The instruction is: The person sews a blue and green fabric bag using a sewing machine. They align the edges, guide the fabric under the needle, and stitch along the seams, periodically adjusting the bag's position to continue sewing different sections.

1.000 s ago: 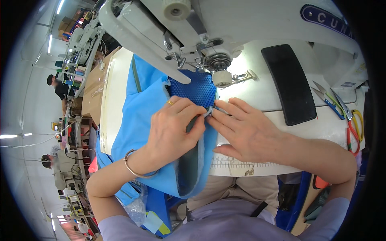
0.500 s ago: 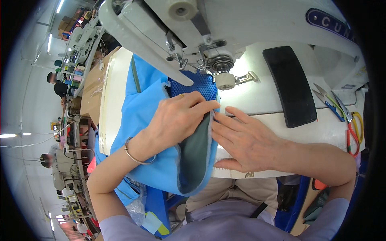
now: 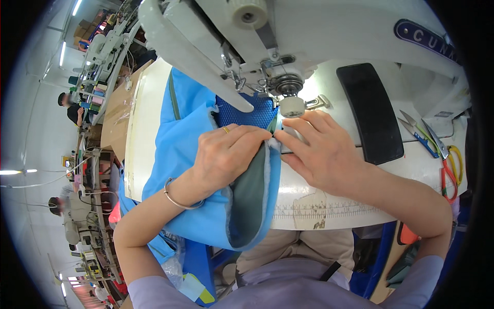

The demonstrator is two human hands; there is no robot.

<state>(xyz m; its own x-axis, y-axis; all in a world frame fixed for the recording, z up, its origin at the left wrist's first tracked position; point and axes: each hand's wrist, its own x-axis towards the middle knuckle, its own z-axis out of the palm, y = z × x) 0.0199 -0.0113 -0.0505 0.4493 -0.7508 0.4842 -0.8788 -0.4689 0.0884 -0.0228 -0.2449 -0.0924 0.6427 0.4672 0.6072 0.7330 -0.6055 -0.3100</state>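
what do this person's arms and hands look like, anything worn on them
Short, pale lavender fabric sleeves end above both elbows. The left grip wears a thin, gold-coloured metal ring; a slim, rounded, silver-coloured metal bangle circles that wrist. No jewellery shows on the right grip.

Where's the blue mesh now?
Upper middle of the head view: the blue mesh lies past the left hand, left of the white knob low on the sewing machine.

Sewing mach. (image 3: 334, 31) cut off at top edge; L hand (image 3: 225, 157) palm hidden; bkgd co-worker (image 3: 74, 111) too small for detail.
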